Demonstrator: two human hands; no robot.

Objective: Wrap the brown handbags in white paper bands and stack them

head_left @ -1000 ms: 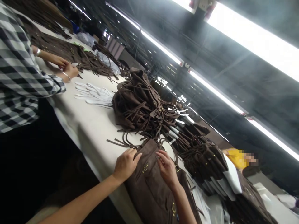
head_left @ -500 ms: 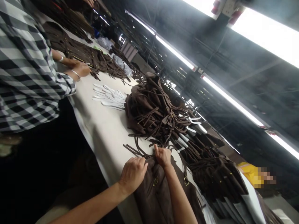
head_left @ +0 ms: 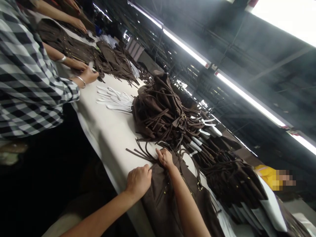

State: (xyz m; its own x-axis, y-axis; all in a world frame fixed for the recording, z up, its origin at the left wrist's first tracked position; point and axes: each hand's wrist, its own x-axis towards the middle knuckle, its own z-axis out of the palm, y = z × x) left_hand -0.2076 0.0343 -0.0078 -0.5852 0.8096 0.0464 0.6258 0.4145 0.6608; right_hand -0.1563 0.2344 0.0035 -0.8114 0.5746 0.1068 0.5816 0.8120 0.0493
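A dark brown bag (head_left: 159, 200) with brass-coloured fittings lies on the pale table in front of me. My left hand (head_left: 139, 181) is closed in a fist on the bag's left edge. Farther up, my right hand (head_left: 165, 158) grips the top edge, thumb upward, close to several thin brown straps (head_left: 142, 151) that trail over the table. What exactly lies inside my fingers is hidden. Just beyond my hands rises a heap of brown bags (head_left: 158, 112) with tangled straps.
White strips (head_left: 115, 98) lie on the table (head_left: 106, 131) left of the heap. At left, a person in a checked shirt (head_left: 32, 72) handles brown pieces (head_left: 71, 46). More bags with pale grey lower parts (head_left: 234, 184) are stacked at right. Someone in yellow (head_left: 266, 176) is beyond.
Both hands have shifted slightly left with the bag's upper edge, my right hand also a little farther away. The neighbour's hands now hold a small white piece.
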